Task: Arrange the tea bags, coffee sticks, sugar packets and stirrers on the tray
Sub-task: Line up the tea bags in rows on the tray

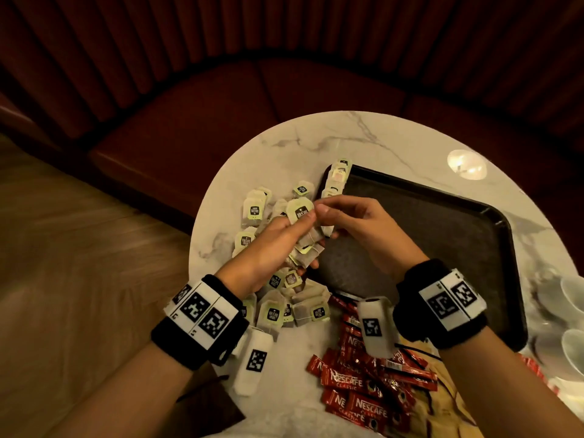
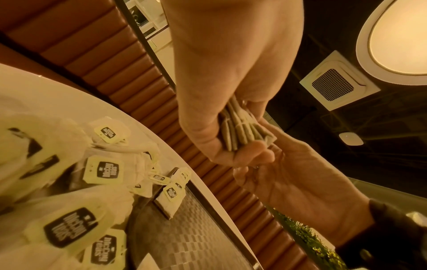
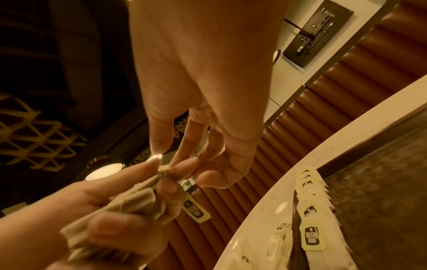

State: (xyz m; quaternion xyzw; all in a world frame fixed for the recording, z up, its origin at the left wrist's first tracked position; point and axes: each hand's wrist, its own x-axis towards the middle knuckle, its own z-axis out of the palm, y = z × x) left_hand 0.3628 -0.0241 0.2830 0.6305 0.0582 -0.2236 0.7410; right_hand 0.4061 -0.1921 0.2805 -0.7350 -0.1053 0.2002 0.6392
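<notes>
My left hand [image 1: 294, 230] grips a bundle of several tea bags [image 1: 308, 245], fanned upright above the tray's left edge. My right hand [image 1: 327, 212] pinches the top of one tea bag in that bundle, thumb against fingertips. The left wrist view shows the stacked tea bags [image 2: 240, 131] edge-on in my left hand [image 2: 231, 151]. In the right wrist view my right hand [image 3: 177, 169] nips the bundle [image 3: 138, 202]. A short row of tea bags [image 1: 337, 178] leans along the black tray's [image 1: 442, 235] left rim. Loose tea bags [image 1: 254, 210] lie on the table, and red coffee sticks [image 1: 363, 387] lie near me.
The round marble table [image 1: 363, 134] stands before a red bench seat [image 1: 221, 121]. More tea bags [image 1: 294, 308] lie under my left wrist. White cups [image 1: 572, 298] stand at the right edge and a bright light patch [image 1: 466, 164] shows on the table beyond the tray.
</notes>
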